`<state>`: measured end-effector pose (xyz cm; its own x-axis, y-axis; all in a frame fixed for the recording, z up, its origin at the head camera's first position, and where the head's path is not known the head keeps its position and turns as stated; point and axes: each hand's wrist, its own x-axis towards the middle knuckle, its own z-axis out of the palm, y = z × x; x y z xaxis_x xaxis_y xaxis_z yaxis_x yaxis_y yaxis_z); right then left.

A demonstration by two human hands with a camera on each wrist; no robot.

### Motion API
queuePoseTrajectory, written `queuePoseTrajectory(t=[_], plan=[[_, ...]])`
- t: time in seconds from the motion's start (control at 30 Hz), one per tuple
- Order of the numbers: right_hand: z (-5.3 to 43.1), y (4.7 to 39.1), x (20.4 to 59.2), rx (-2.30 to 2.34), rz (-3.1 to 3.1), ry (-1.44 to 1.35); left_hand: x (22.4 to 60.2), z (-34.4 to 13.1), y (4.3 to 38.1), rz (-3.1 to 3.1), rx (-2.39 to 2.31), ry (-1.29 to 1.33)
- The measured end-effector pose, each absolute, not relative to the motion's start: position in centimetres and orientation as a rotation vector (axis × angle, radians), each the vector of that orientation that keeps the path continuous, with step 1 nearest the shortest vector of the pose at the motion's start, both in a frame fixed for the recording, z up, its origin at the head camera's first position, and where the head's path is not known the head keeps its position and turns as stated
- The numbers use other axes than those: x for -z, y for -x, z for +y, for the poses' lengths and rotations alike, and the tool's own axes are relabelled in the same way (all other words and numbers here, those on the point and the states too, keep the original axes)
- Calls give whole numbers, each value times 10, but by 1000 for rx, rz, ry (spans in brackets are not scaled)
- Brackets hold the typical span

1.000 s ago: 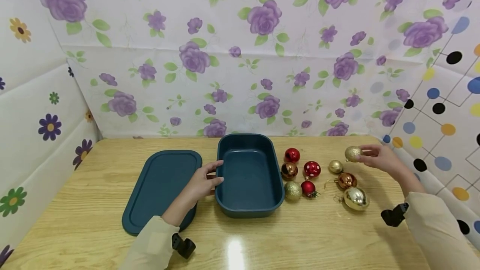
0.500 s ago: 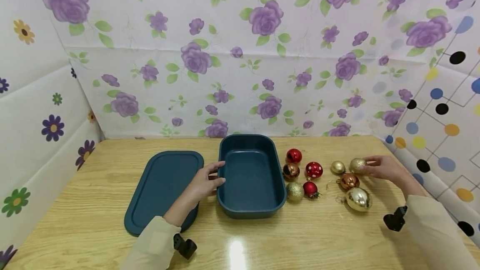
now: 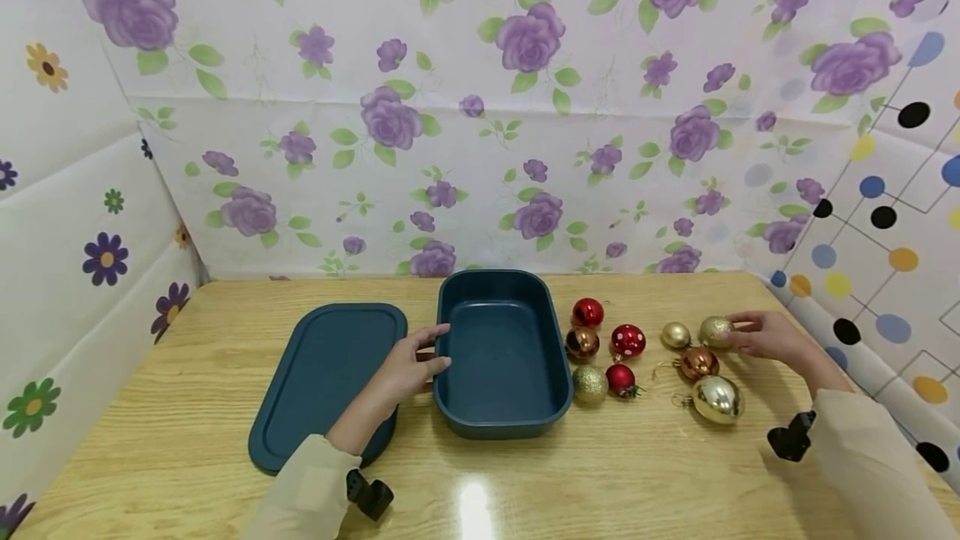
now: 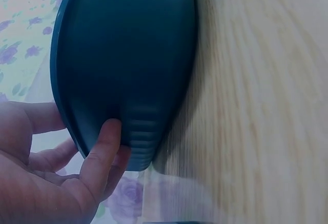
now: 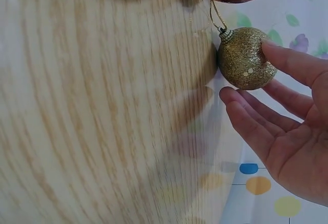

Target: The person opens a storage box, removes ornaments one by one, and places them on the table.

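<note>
My left hand (image 3: 405,365) holds the left wall of a dark blue-green rectangular box (image 3: 502,427). In the left wrist view, fingertips press the box's outer side while other digits reach over its rim. At the right, my right hand (image 3: 768,340) pinches a gold glitter bauble (image 5: 243,60) between thumb and fingers, close over the table. Around that bauble are a small gold bauble (image 3: 676,335), a copper bauble (image 3: 698,363) and a large shiny gold bauble (image 3: 717,400).
A matching flat lid (image 3: 322,382) lies left of the box. Beside the box's right wall sit a red bauble (image 3: 588,312), a copper one (image 3: 582,344), a white-dotted red one (image 3: 627,342), another gold glitter one (image 3: 590,384) and a smaller red one (image 3: 621,380). Patterned cloth walls enclose the table.
My right hand has lowered the gold glitter bauble toward the table, beside the small gold one, and has stayed there since. The left hand keeps its place at the box.
</note>
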<state>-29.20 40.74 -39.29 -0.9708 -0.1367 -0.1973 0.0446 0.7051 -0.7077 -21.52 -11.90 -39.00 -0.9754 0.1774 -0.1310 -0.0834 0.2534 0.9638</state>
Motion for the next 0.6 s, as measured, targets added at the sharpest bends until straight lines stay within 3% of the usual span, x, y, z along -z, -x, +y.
queuePoseTrajectory(t=[0.6], plan=[[399, 286, 384, 936, 2827, 216, 391, -137, 212, 2334, -1805, -177]])
